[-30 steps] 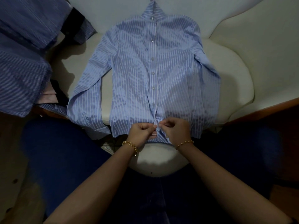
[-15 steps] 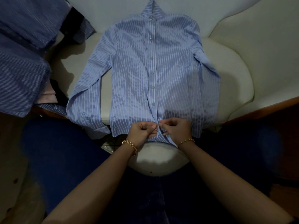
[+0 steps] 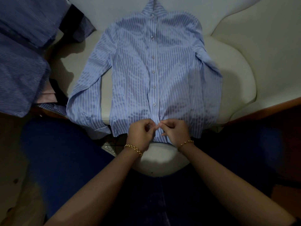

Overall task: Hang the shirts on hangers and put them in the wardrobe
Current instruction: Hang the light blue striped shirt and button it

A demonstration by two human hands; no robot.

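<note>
A light blue shirt with white stripes [image 3: 133, 75] lies flat, front up, on the seat of a cream armchair [image 3: 237, 74], collar at the far end and buttoned down its front. My left hand [image 3: 140, 133] and my right hand [image 3: 175, 132] meet at the lowest part of the button strip near the hem. Both pinch the fabric there with closed fingers, thumbs almost touching. Whether a hanger sits inside the shirt is hidden at the collar.
More blue striped shirts [image 3: 21, 51] hang over the chair's left arm, with a pink piece [image 3: 48, 97] and dark fabric under them. The chair's right arm [image 3: 260, 38] rises high. A dark blue carpet [image 3: 53, 154] covers the floor in front of the chair.
Both hands stay at the hem's button strip; the fingers have shifted slightly, and the view has tilted a little.
</note>
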